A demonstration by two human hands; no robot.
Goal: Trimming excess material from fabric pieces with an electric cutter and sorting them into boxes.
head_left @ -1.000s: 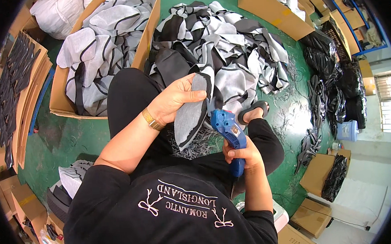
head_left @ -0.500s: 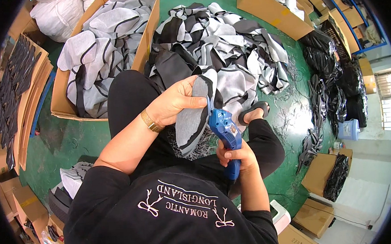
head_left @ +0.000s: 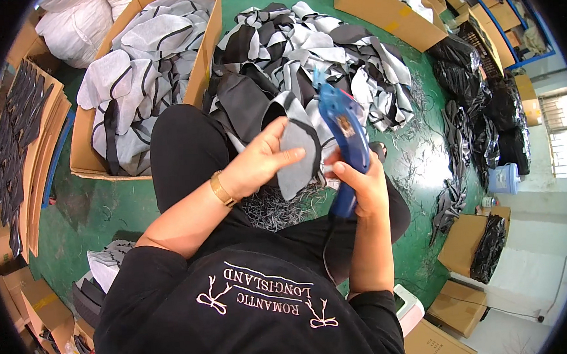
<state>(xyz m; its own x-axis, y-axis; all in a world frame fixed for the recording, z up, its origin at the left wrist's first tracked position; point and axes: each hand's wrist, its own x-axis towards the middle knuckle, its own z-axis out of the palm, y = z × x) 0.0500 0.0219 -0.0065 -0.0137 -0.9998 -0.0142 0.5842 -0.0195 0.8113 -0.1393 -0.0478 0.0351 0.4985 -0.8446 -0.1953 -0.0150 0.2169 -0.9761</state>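
Note:
My left hand (head_left: 263, 160) pinches a grey fabric piece (head_left: 299, 143) with black edging, thumb on its face and the other fingers partly behind it. The piece hangs in front of my knees, its lower end narrowing to a rounded tip. To its right, my right hand (head_left: 363, 184) is wrapped round the handle of blue electric scissors (head_left: 343, 118). Their blade end points up and away from me, apart from the fabric and slightly blurred. A dark cord runs down from the handle.
A heap of grey and black fabric pieces (head_left: 288, 47) lies ahead on the green floor. At the left stands a cardboard box (head_left: 80, 147) full of similar pieces. Black scraps (head_left: 276, 210) lie between my legs. Black plastic bags (head_left: 462, 78) and a blue bucket (head_left: 504, 178) stand right.
The electric scissors have come away from the fabric edge, rising up and to the right. The fabric piece has turned and shifted right in my left hand.

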